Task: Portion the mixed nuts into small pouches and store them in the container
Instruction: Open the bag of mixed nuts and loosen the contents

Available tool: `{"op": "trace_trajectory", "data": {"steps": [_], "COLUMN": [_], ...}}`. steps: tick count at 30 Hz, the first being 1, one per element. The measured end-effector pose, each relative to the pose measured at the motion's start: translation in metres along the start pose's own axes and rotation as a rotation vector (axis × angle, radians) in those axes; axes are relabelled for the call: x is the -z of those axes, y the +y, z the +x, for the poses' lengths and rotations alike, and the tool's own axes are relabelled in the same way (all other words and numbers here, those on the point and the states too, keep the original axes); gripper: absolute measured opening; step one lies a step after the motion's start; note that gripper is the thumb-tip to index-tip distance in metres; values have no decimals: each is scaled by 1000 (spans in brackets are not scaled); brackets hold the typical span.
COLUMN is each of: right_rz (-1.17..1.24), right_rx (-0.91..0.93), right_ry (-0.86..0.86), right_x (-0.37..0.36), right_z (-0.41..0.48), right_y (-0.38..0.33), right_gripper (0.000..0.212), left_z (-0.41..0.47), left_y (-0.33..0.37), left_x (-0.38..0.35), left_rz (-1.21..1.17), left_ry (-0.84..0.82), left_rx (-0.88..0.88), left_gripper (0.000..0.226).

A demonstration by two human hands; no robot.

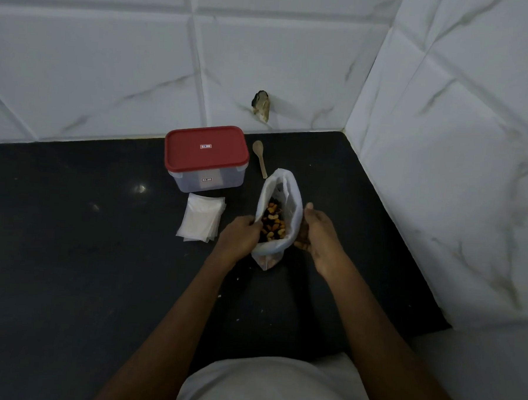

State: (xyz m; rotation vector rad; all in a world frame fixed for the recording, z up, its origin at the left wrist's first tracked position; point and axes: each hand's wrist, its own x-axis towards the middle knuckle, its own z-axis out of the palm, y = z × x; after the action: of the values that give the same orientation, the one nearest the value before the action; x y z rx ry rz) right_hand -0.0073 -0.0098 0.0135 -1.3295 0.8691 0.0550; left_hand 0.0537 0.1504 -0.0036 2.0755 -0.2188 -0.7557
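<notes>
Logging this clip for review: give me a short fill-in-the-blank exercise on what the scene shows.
1. The container is closed with a ___ lid.
2. The wooden spoon lies on the counter to the ___ of the container.
3. The left hand and the right hand hold open the bag of mixed ___.

Missing words: red; right; nuts.

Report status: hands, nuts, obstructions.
Left hand and right hand grip the nut bag, mouth open. Pouches stacked flat, container lidded. Wooden spoon behind bag, nothing blocking.
</notes>
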Motion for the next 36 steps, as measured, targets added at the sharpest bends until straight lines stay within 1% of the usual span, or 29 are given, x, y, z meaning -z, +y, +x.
{"op": "trace_trajectory", "data": {"steps": [1, 3, 5, 7, 9, 12, 14, 15, 17, 19, 21, 24, 26, 27, 28, 30, 31, 33, 36], "right_rz": [-36, -93, -47, 94, 129, -107, -246, -308, -488, -737, -895, -880, -905, -915, -909, -887, -886, -902, -930], "right_rx": [17, 57, 43, -15, -57, -48, -5, 37, 187, 313, 336, 264, 235, 231, 241, 316, 373, 476, 611], "right_ry": [17, 22, -10, -87, -153, -100, -78, -71, -33, -12, -5, -38, -75, -92, -101, -77, -52, -5, 40], "right_x": [1, 1, 0, -1, -1, 2, 0, -1, -5, -7, -7, 1, 7, 8, 7, 0, -5, -16, -29], "right_z": [1, 3, 1, 1, 0, 3, 3, 4, 8, 12, 16, 22, 25, 27, 29, 35, 38, 47, 56], "right_y": [-1, -1, -1, 0, 2, -1, -7, -10, -12, -12, -14, -16, -19, -21, -25, -30, -32, -33, -28], "right_gripper": [24, 18, 24, 26, 19, 18, 21, 25, 32, 26, 14, 17, 20, 25, 35, 55, 59, 58, 41], "left_z": [2, 7, 10, 11, 9, 10, 11, 14, 17, 19, 22, 25, 30, 33, 36, 44, 48, 54, 62], "left_y": [-2, -7, -8, -5, -1, -3, -4, -5, -3, 1, -1, -4, -5, -4, -2, 5, 10, 19, 24], "left_x": [0, 0, -2, -3, 0, 6, 10, 11, 12, 11, 10, 17, 23, 25, 27, 29, 29, 28, 29], "left_rz": [67, 200, 231, 180, 98, 65, 76, 85, 98, 93, 89, 61, 73, 86, 103, 132, 151, 202, 302], "left_ry": [40, 187, 284, 259, 185, 91, 63, 79, 163, 213, 193, 116, 70, 60, 65, 133, 178, 247, 272], "left_rx": [-25, -89, -165, -187, -139, -114, -98, -92, -94, -104, -115, -100, -83, -73, -71, -110, -143, -188, -208], "left_gripper": [25, 29, 28, 23, 22, 22, 26, 30, 32, 28, 21, 17, 21, 25, 29, 33, 30, 22, 20]}}
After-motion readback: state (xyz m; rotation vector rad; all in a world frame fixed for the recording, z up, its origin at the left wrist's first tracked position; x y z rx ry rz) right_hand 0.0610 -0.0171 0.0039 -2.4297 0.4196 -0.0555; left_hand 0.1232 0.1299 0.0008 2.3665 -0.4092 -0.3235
